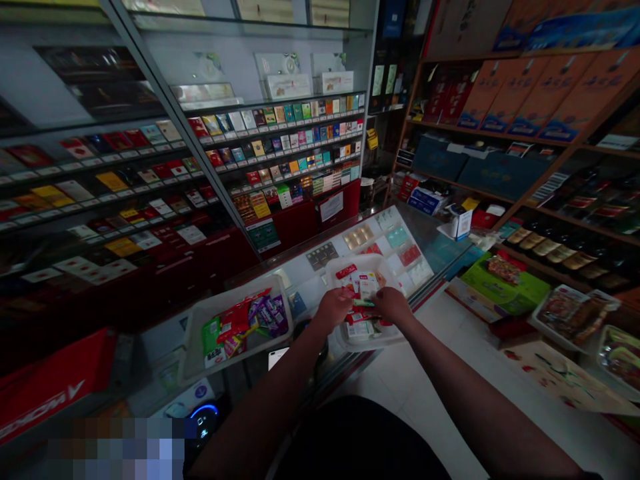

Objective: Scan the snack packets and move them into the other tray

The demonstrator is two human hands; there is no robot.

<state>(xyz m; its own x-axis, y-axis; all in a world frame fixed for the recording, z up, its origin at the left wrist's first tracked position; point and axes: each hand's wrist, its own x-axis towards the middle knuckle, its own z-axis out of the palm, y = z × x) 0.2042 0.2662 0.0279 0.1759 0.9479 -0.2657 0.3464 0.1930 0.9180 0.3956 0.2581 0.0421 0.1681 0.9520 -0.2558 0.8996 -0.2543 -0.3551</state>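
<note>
Both hands meet over a white plastic tray (345, 339) of small red and white packets, on the glass counter. My left hand (335, 309) is closed, its fingertips pinching one end of a small flat packet (364, 303). At the packet's other end, my right hand (391, 305) is closed on it too. What the packet contains cannot be made out. Just beyond the fingers, a white packet with a red label (369, 283) lies in the tray. To the left stands a second white tray (193, 353) with colourful bags and purple-wrapped sweets (273, 315).
A phone (278, 359) lies near my left forearm. Small boxes show through the glass counter (320, 280). Shelves of cigarette packs (295, 137) rise ahead. On the right are orange cartons (530, 97), a green box (505, 283) and a tray of packaged food (565, 310). A red box (60, 387) sits at left.
</note>
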